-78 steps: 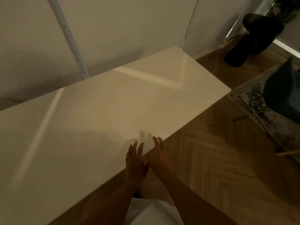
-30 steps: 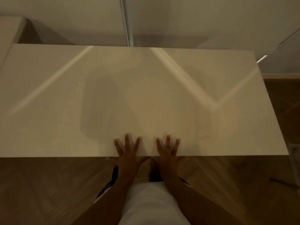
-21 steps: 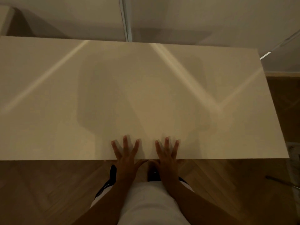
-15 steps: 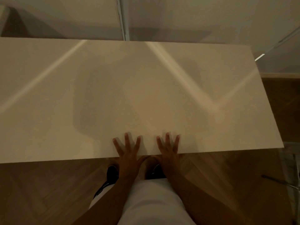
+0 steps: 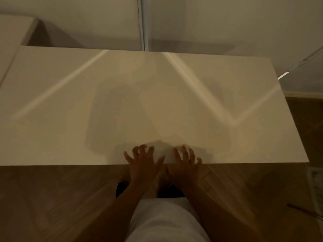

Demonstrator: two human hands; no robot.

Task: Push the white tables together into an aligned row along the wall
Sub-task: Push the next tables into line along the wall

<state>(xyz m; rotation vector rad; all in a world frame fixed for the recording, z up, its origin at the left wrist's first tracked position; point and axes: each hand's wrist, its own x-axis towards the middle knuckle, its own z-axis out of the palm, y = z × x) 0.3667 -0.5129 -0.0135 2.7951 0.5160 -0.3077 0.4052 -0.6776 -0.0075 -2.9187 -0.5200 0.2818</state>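
Note:
A long white table (image 5: 73, 105) fills the middle of the head view, its far edge close to the pale wall. Part of a second white table (image 5: 12, 34) shows at the upper left, set further back, with a dark gap between the two. My left hand (image 5: 142, 163) and my right hand (image 5: 185, 164) hover side by side over the near edge of the long table. Their fingers are spread and curled, blurred, and hold nothing.
A pale panelled wall (image 5: 209, 23) with a vertical metal strip (image 5: 142, 23) runs behind the tables. Herringbone wood floor (image 5: 52, 198) lies on my side. A strip of rug (image 5: 314, 186) shows at the right edge. My dark shoes (image 5: 121, 186) stand just below the table edge.
My fingers lay flat on the table edge before; now both hands have lifted slightly with fingers curled. The view has shifted so that the second table's corner shows at the upper left.

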